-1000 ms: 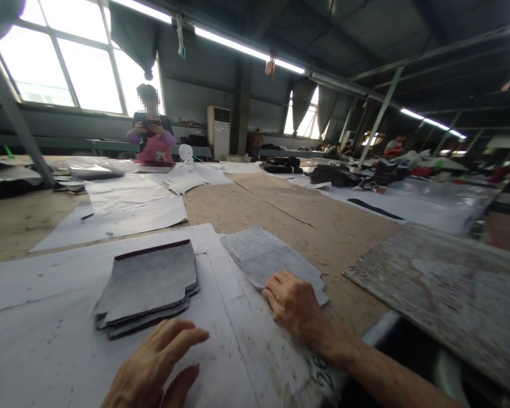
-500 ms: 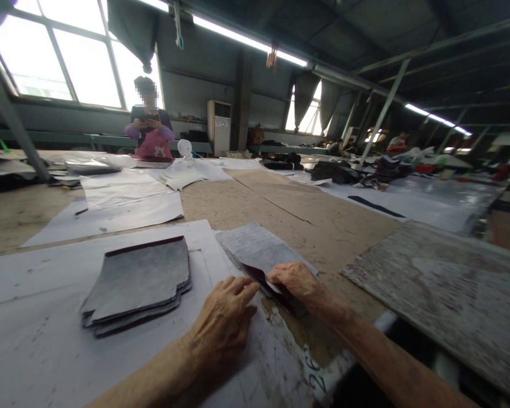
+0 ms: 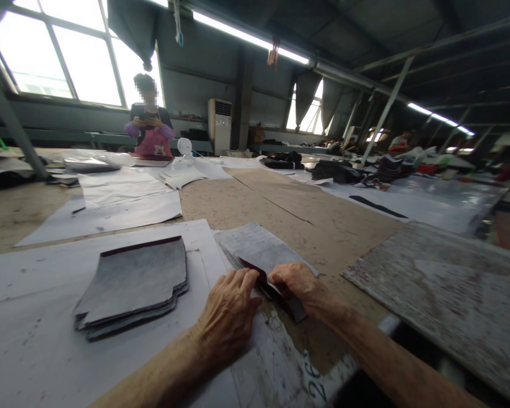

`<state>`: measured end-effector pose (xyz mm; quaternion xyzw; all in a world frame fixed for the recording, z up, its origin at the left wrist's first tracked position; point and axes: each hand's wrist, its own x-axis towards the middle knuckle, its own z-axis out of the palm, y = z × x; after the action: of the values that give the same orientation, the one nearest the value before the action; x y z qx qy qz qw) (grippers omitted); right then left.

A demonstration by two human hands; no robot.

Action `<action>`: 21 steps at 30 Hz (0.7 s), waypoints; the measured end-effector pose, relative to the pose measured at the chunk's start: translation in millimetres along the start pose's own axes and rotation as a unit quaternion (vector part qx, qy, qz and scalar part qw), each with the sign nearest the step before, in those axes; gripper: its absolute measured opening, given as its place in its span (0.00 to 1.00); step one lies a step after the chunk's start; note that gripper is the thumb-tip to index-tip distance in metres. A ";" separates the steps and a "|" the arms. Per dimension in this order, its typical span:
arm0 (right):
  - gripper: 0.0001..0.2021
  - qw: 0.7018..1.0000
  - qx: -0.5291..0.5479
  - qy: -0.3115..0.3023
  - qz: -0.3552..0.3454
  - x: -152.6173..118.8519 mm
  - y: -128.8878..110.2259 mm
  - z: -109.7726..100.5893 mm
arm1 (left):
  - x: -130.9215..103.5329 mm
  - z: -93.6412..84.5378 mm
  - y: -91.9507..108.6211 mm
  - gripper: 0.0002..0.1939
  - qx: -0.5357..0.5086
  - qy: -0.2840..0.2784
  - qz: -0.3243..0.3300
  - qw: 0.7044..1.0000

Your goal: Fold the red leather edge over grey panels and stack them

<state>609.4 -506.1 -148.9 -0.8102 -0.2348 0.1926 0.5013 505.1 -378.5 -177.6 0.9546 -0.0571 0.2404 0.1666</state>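
A stack of grey pieces (image 3: 259, 243) lies on the table in front of my hands. The near edge of its top piece is turned up, showing a dark red side (image 3: 253, 266). My right hand (image 3: 295, 283) pinches this raised edge. My left hand (image 3: 232, 303) has its fingers closed on the left part of the same edge; the fingertips partly hide it. To the left, a second stack of grey pieces (image 3: 136, 283) with a dark red strip along its far edge rests on white paper (image 3: 21, 328).
A grey, stained board (image 3: 446, 283) lies at the right. Brown sheeting (image 3: 221, 198) covers the table's middle. Dark material (image 3: 335, 171) is piled farther back. Across the table, a person in a pink apron (image 3: 153, 143) stands near a small white fan (image 3: 184, 147).
My left hand has moved slightly right and up onto the turned edge, closing its fingers there. The folded edge stands up more between my hands.
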 end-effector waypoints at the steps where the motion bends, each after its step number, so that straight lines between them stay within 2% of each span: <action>1: 0.12 1.000 -0.005 0.005 0.009 0.2 -1.0 1.0 | 0.0 0.2 0.0 0.14 0.004 -0.003 -0.001 1.000; 7: 0.10 0.997 -0.009 0.021 0.068 3.5 -2.7 3.7 | 0.5 -0.5 -0.6 0.15 0.031 -0.015 -0.002 0.999; 11: 0.12 0.995 0.010 0.014 0.101 5.6 0.6 -1.5 | 0.5 -3.6 0.7 0.11 0.042 -0.016 0.006 0.999; 16: 0.12 0.995 0.023 -0.007 0.099 1.8 0.4 -7.3 | -0.6 -4.4 1.9 0.12 0.044 -0.008 0.008 0.999; 21: 0.11 0.997 0.009 -0.030 0.074 -3.8 -6.7 -4.2 | 0.4 -4.9 1.3 0.15 0.038 -0.004 0.014 0.999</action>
<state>607.3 -508.7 -140.8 -0.8146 -0.1874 0.2550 0.4860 503.1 -378.1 -173.0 0.9604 -0.0617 0.2406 0.1265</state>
